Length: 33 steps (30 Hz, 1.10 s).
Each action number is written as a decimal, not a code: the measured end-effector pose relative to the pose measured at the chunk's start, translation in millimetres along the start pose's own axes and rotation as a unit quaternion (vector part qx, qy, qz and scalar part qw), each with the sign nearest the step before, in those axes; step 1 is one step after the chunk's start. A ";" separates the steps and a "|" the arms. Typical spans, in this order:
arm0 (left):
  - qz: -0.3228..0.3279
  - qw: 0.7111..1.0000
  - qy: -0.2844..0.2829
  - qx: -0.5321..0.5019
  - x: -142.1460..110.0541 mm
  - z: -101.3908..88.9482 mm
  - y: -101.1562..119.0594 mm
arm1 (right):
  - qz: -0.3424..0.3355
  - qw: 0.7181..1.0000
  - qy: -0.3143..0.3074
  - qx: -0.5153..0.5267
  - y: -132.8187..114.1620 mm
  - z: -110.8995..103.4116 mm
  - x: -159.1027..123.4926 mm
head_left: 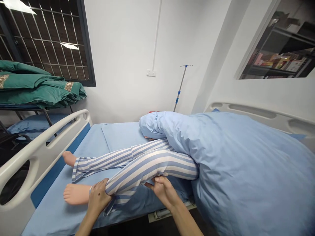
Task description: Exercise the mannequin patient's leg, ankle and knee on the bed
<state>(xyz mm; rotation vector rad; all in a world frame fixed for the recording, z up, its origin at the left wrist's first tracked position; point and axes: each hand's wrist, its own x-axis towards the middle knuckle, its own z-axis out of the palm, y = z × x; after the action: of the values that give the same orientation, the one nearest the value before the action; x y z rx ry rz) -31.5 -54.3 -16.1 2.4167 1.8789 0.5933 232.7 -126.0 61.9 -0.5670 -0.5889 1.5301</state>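
Observation:
A manikin lies on the bed in blue-and-white striped pyjama trousers, its near leg [152, 164] bent at the knee and its far leg [105, 162] stretched toward the footboard. My left hand [99, 195] is wrapped round the near leg just above the ankle, over the trouser cuff. The bare near foot [76, 194] sticks out beyond it, sole side down toward the sheet. Behind the near knee, my right hand [164, 191] is closed against the trouser fabric from below, some fingertips hidden. A light blue quilt [236, 157] covers the upper body and thighs.
The white footboard [36, 157] stands at left, the headboard [261, 113] at right. An IV pole [180, 87] rises behind the bed. Folded green bedding [36, 87] is piled on another bed at far left. The quilt hangs over the near bed edge.

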 end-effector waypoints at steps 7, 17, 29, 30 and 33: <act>0.059 0.997 0.005 0.058 5.9 -27.8 -52.8 | 0.017 0.996 0.012 0.086 27.5 -1.8 -0.7; 0.102 0.979 -0.044 0.168 23.0 -71.9 -101.7 | 0.071 0.974 0.058 0.208 92.2 -14.4 13.2; 0.092 0.971 -0.107 0.195 21.9 -55.1 -123.0 | 0.095 0.972 0.132 0.168 131.3 -32.4 26.7; 0.092 0.970 -0.110 0.195 21.9 -52.9 -124.5 | 0.095 0.973 0.133 0.165 132.7 -33.0 27.3; 0.094 0.970 -0.112 0.195 21.6 -47.3 -127.5 | 0.104 0.973 0.134 0.157 136.3 -34.1 27.5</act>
<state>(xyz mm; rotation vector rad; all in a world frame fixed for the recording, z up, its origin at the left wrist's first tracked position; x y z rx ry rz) -160.3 -9.1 2.3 2.7747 1.8262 -0.0628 153.5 -101.6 -54.8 -0.5908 -0.0760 1.6674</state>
